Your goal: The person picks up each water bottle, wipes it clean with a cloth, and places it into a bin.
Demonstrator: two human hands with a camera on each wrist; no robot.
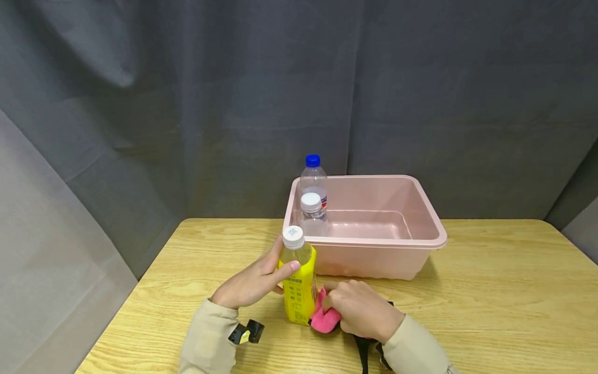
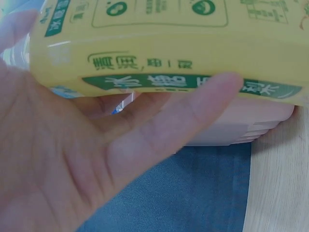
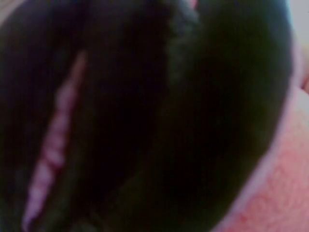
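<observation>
A bottle point(image 1: 299, 291) with a bright yellow label and white cap stands in front of the pink bin. My left hand point(image 1: 249, 280) holds it from the left, thumb across the near side near the top; in the left wrist view the label point(image 2: 159, 53) lies along the fingers. To the right, my right hand point(image 1: 362, 309) grips a bunched pink cloth point(image 1: 325, 319) against the bottle's lower right side. Dark and pink fabric point(image 3: 217, 96), blurred, fills the right wrist view. The right fingertips are partly hidden in the cloth.
The pink plastic bin point(image 1: 364, 259) stands just behind the bottle. Inside, at its left end, are a blue-capped clear bottle point(image 1: 313, 179) and a white-capped clear bottle point(image 1: 314, 226). A dark curtain point(image 1: 261, 104) hangs behind the wooden table point(image 1: 504, 301).
</observation>
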